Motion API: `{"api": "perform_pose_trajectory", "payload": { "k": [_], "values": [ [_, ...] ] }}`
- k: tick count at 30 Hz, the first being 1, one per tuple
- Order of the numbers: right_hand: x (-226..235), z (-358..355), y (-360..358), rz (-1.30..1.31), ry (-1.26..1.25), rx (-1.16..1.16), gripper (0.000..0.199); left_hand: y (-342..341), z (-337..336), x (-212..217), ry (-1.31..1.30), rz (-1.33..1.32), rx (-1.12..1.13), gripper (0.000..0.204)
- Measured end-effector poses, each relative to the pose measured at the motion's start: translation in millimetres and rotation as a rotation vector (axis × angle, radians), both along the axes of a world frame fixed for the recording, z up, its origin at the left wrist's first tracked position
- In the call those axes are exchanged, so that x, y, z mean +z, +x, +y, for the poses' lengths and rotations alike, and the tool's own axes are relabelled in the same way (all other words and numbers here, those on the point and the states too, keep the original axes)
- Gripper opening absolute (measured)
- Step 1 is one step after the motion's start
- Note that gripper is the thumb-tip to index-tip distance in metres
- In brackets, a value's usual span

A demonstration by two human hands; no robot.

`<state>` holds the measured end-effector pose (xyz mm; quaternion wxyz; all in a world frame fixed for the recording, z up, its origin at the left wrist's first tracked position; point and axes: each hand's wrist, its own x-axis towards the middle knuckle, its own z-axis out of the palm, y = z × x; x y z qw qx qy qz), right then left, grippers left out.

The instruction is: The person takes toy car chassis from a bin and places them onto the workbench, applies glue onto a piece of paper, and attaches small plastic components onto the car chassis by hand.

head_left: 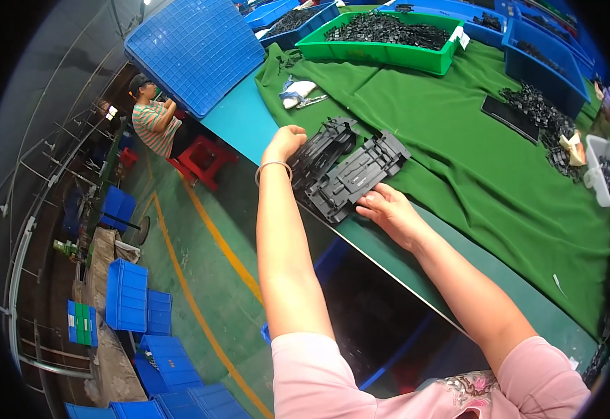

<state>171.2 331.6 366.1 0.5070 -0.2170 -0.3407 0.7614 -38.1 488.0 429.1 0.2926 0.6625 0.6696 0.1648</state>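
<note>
Two black moulded plastic parts, shaped like toy car chassis, lie side by side at the table's near edge. My left hand (286, 144) is closed at the outer edge of the left chassis (324, 148), its fingertips partly hidden behind it. The right chassis (362, 174) shows a flat, detailed face with notches along its sides. My right hand (391, 215) pinches the near edge of this right chassis, with the thumb uppermost and the other fingers partly under it. The two parts touch or overlap along their long sides.
A green cloth (459, 146) covers much of the table. Farther back stand a green bin (382, 56) and a blue bin (546, 63) with small black parts. A black phone-like slab (510, 119) lies right. A seated person (155, 119) is beyond the table's left side.
</note>
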Motion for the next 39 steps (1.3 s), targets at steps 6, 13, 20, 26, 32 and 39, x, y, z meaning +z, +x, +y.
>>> {"api": "perform_pose_trajectory", "payload": {
  "k": [6,13,20,26,32,39],
  "values": [
    [-9.0,2.1,-3.8,-0.268,-0.003,-0.270,0.041,42.5,-70.5,13.7,0.684,-0.044,-0.018,0.027],
    [-3.7,-1.6,-7.7,-0.483,0.183,-0.218,0.052,69.4,-153.0,-5.6,0.546,0.345,-0.154,0.071],
    [-4.1,0.3,-6.7,-0.387,0.212,-0.141,0.049,70.2,-152.0,-9.2,0.655,0.422,0.042,0.056],
    [-6.9,0.1,-12.8,-0.529,0.123,-0.285,0.049,78.6,-154.0,-20.4,0.638,0.559,-0.004,0.054],
    [-11.4,1.0,-13.2,-0.467,0.232,-0.228,0.046,78.6,-151.4,-26.3,0.735,0.623,-0.001,0.050],
    [-4.1,-2.3,-8.5,-0.574,0.295,-0.255,0.039,46.7,-106.6,14.4,0.725,0.264,0.125,0.046]
  ]
}}
